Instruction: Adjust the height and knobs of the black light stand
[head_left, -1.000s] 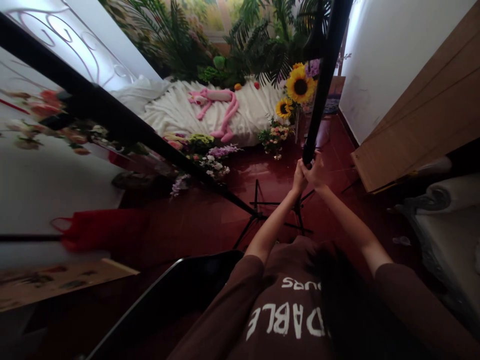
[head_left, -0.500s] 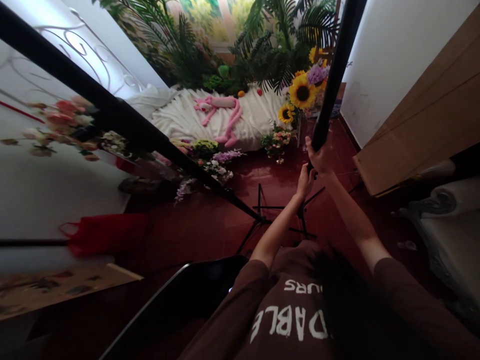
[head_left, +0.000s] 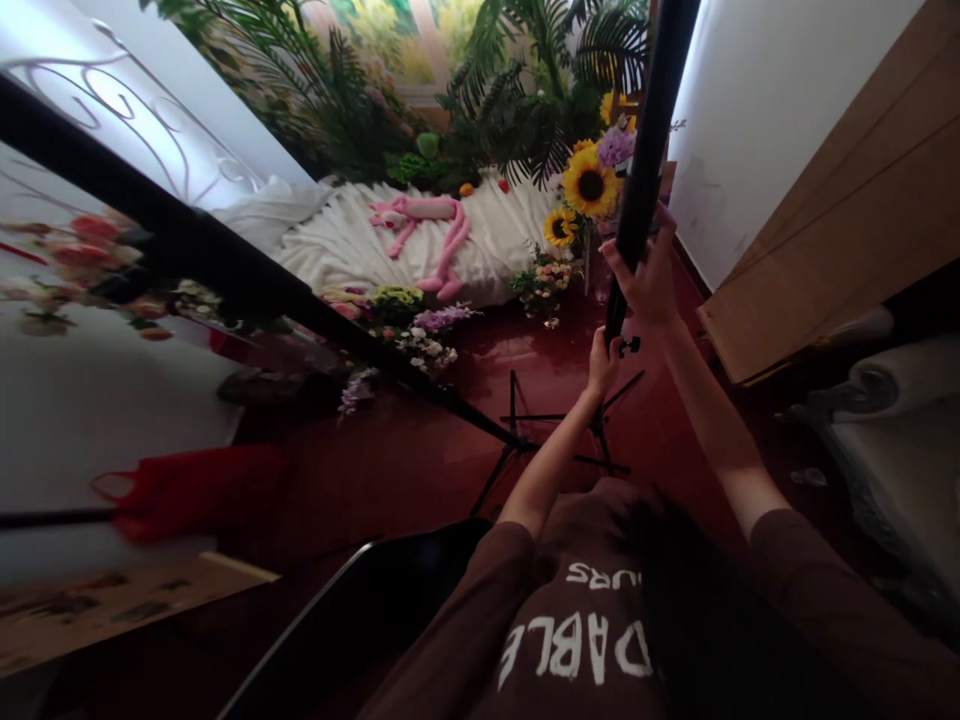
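A black upright stand pole (head_left: 643, 165) rises in front of me, its tripod legs (head_left: 600, 425) on the red floor. My left hand (head_left: 603, 365) is wrapped round the lower part of the pole, beside a small black knob (head_left: 630, 345). Higher up, my right hand (head_left: 651, 270) is at the pole with its fingers spread on either side of it; the palm faces the pole, and the fingers are not closed round it.
A second black stand (head_left: 330, 318) slants across the left. Behind lies a white draped cloth (head_left: 499, 235) with a pink plush toy (head_left: 427, 210), sunflowers (head_left: 590, 185) and other flowers. Brown boards (head_left: 817, 220) lean at right. A red bag (head_left: 191, 490) is at left.
My right hand has moved up the pole, and its fingers have opened from their grip. My left hand remains on the lower pole. The view has shifted slightly.
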